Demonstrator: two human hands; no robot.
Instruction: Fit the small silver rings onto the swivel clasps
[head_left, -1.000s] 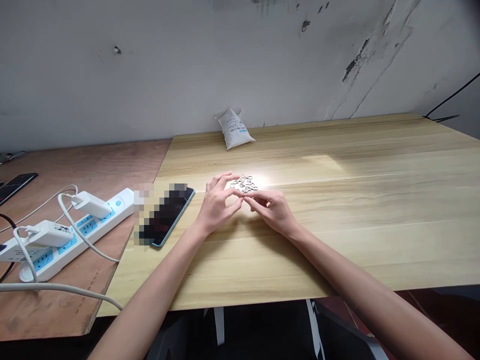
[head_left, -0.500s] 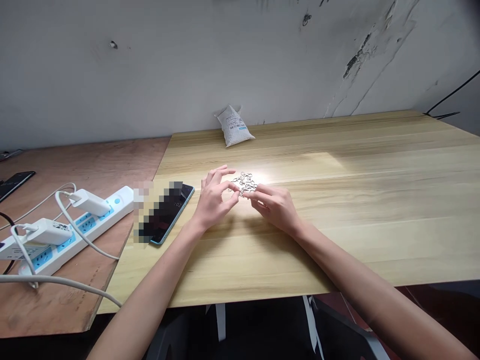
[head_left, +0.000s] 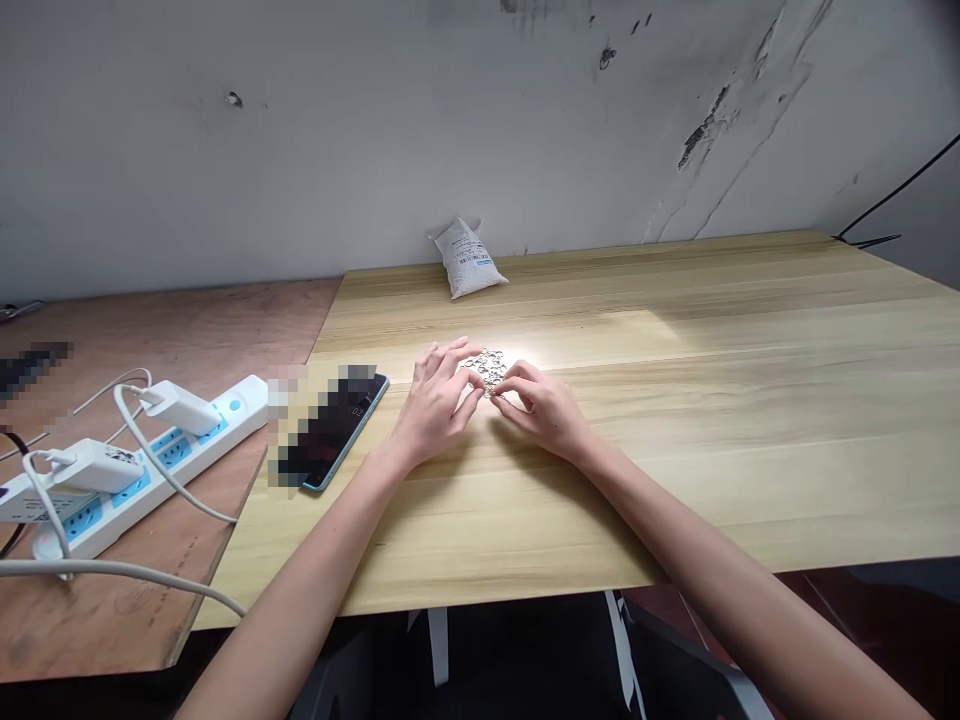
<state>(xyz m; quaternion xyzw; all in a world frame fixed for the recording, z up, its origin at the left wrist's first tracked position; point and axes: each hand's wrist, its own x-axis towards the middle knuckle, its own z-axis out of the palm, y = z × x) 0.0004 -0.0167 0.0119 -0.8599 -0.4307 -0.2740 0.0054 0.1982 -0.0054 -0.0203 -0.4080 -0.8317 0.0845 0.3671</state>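
A small pile of shiny metal pieces [head_left: 491, 359], looking like rings or clasps, lies on the wooden table in front of me. At its near edge, my left hand [head_left: 439, 405] pinches with thumb and forefinger, the other fingers loosely bent above. My right hand [head_left: 544, 408] also pinches, its fingertips almost touching the left ones. Between the two pinches is a small metal ring-like piece [head_left: 490, 392], partly hidden by the fingertips; its exact kind is too small to tell.
A phone [head_left: 349, 425] lies left of my left hand. Farther left, a white power strip [head_left: 169, 455] with plugged-in chargers and cables rests on a brown board [head_left: 247, 320]. A labelled plastic packet [head_left: 471, 262] stands at the back by the wall.
My right hand has drawn slightly left and its fingers are more tightly bent. Both hands' fingertips stay close together at the near edge of the pile. The view has tilted slightly.
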